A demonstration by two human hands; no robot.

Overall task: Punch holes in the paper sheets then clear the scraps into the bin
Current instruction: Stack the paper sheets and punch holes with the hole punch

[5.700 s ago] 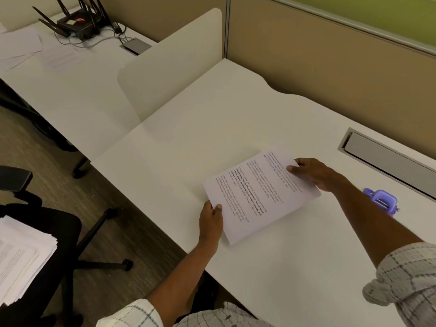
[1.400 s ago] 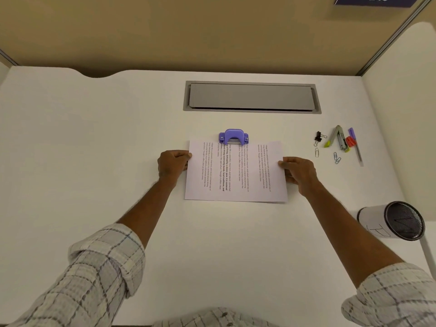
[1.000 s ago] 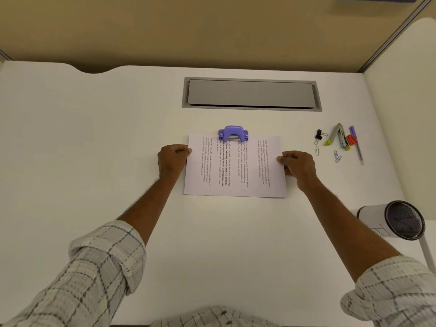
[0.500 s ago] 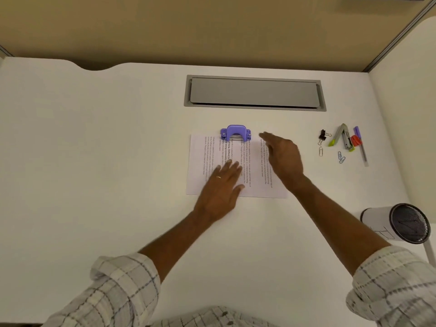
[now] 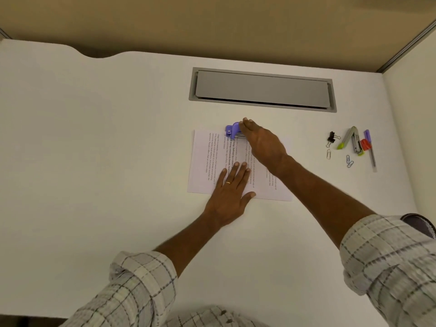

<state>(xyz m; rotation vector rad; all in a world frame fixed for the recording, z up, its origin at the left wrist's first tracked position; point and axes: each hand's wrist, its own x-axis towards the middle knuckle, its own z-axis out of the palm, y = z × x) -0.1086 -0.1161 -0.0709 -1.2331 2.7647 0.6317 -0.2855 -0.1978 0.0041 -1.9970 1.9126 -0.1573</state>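
Evidently thin and prone to sliding, the paper (image 5: 205,161) is pinned by the flat left hand (image 5: 230,192), while the open right hand (image 5: 262,142) presses the stiff punch (image 5: 231,132).

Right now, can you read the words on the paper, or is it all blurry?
Head view: on the paper only some bold words read, small print is too fine; the right hand at the purple hole punch looks slightly soft; warm even light, no glare.

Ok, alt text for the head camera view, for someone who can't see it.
Right hand reaches over a purple hole punch at the far edge of printed paper sheets that the left hand presses flat on a white desk.
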